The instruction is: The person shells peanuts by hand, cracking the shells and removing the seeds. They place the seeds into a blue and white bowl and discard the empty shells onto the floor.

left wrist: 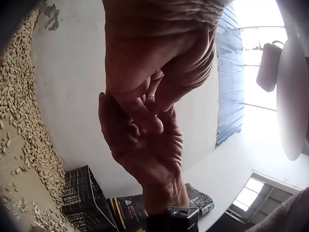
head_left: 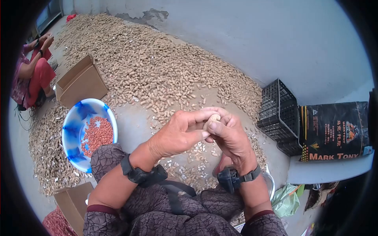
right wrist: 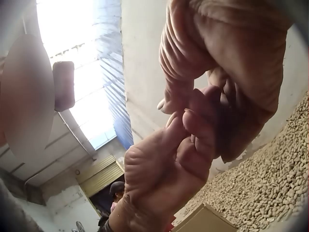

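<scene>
An unshelled peanut [head_left: 215, 117] shows between the fingers of both hands, in front of the knees in the head view. My right hand [head_left: 230, 135] pinches it, thumb on the near side and curled fingers behind. From the left, my left hand [head_left: 177, 131] grips at the same peanut, its thumb tip beside the right thumb. Both wrist views show the left hand [left wrist: 154, 53] and right hand [right wrist: 236, 63] meeting at the fingertips, with the peanut hidden behind them. At the left knee stands a blue and white basin [head_left: 67, 135] holding shelled red peanut kernels [head_left: 98, 135].
A wide heap of unshelled peanuts [head_left: 157, 67] covers the floor up to the wall. Empty shells [head_left: 193, 165] lie between the feet. Cardboard boxes [head_left: 84, 84] stand left, a black crate [head_left: 277, 110] and black printed bag [head_left: 334, 131] right. Another person [head_left: 37, 72] sits far left.
</scene>
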Motion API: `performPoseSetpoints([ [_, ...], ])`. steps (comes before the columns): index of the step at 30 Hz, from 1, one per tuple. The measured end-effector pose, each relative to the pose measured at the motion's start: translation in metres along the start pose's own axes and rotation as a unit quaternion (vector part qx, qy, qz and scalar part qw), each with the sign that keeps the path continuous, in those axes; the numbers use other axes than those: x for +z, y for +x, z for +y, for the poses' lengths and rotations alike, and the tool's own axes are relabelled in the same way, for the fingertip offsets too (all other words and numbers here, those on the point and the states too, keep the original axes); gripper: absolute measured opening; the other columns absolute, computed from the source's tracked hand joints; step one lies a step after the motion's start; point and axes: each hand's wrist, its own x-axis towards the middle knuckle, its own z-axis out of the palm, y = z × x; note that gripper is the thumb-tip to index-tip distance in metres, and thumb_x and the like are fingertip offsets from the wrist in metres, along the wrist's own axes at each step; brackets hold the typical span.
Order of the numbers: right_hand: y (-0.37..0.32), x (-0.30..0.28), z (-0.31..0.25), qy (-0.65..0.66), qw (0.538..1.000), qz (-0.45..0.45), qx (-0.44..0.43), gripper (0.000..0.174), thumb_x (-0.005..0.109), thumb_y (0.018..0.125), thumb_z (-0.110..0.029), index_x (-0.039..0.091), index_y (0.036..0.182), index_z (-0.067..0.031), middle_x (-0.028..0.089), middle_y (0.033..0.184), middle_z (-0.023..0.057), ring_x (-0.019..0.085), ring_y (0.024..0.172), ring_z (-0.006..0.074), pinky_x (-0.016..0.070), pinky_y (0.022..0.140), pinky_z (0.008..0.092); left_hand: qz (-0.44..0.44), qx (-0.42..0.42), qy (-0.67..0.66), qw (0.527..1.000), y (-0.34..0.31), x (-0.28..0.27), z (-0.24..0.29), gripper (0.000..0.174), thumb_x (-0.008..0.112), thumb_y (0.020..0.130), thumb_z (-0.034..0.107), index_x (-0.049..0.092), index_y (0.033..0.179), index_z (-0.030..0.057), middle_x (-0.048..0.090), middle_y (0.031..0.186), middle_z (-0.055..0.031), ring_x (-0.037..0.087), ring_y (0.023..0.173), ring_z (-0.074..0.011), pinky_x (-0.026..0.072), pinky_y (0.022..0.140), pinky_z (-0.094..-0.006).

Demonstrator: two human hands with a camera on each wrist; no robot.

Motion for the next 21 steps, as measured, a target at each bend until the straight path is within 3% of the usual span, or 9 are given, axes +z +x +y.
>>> performPoseSetpoints([
  [4, -0.001, -0.006, 0.004, -0.012, 1.000, -0.004, -0.023, 0.041, 0.066, 0.076, -0.018, 0.050, 0.107, 0.0030, 0.054, 0.080, 0.0017, 0.049, 0.067, 0.0063, 0.0398, 0.053, 0.0182, -0.031, -0.005, 0.019, 0.999, 0.008, 0.004, 0.001, 0.026, 0.048, 0.082, -0.001, 0.051, 0.108, -0.0029, 0.054, 0.099, -0.0063, 0.052, 0.085, -0.0090, 0.0464, 0.074, -0.0221],
  [6, -0.001, -0.010, 0.006, 0.024, 0.999, 0.005, -0.023, 0.039, 0.066, 0.076, -0.017, 0.051, 0.106, 0.0018, 0.053, 0.078, 0.0006, 0.048, 0.065, 0.0056, 0.0395, 0.053, 0.0177, -0.015, 0.011, 0.021, 1.000, 0.012, 0.007, -0.004, 0.041, 0.051, 0.079, -0.004, 0.046, 0.119, -0.0026, 0.057, 0.098, -0.0070, 0.056, 0.081, -0.0104, 0.0468, 0.073, -0.0236],
  [10, -0.005, -0.009, 0.004, -0.023, 0.998, 0.051, -0.028, 0.035, 0.065, 0.076, -0.015, 0.052, 0.104, 0.0013, 0.054, 0.079, 0.0007, 0.049, 0.065, 0.0052, 0.0394, 0.052, 0.0173, -0.026, 0.025, 0.007, 0.999, 0.014, 0.006, -0.011, 0.043, 0.053, 0.078, -0.002, 0.046, 0.120, -0.0011, 0.057, 0.100, -0.0064, 0.055, 0.083, -0.0094, 0.0466, 0.074, -0.0230],
  [16, -0.009, -0.015, 0.002, -0.024, 0.994, 0.093, -0.047, 0.024, 0.062, 0.078, -0.011, 0.056, 0.097, 0.0020, 0.056, 0.077, 0.0013, 0.051, 0.064, 0.0055, 0.0398, 0.052, 0.0170, -0.032, 0.012, 0.027, 0.999, 0.023, 0.011, -0.011, 0.032, 0.052, 0.082, 0.001, 0.049, 0.114, -0.0033, 0.057, 0.095, -0.0035, 0.051, 0.087, -0.0072, 0.0450, 0.077, -0.0230],
  [18, -0.008, -0.015, 0.004, -0.026, 0.989, 0.141, -0.048, 0.022, 0.062, 0.077, -0.011, 0.058, 0.095, 0.0024, 0.056, 0.076, 0.0014, 0.051, 0.063, 0.0059, 0.0399, 0.052, 0.0171, -0.037, -0.005, 0.064, 0.997, 0.027, 0.010, -0.009, 0.030, 0.051, 0.082, 0.004, 0.052, 0.111, -0.0039, 0.058, 0.090, -0.0035, 0.051, 0.084, -0.0065, 0.0453, 0.074, -0.0220],
  [21, -0.008, -0.020, 0.005, -0.012, 0.990, 0.133, -0.050, 0.023, 0.063, 0.077, -0.011, 0.058, 0.095, 0.0035, 0.056, 0.076, 0.0014, 0.051, 0.063, 0.0059, 0.0399, 0.052, 0.0170, -0.035, 0.000, 0.068, 0.997, 0.032, 0.009, -0.016, 0.028, 0.051, 0.083, 0.006, 0.053, 0.108, -0.0040, 0.059, 0.087, -0.0031, 0.051, 0.082, -0.0061, 0.0456, 0.071, -0.0217],
])
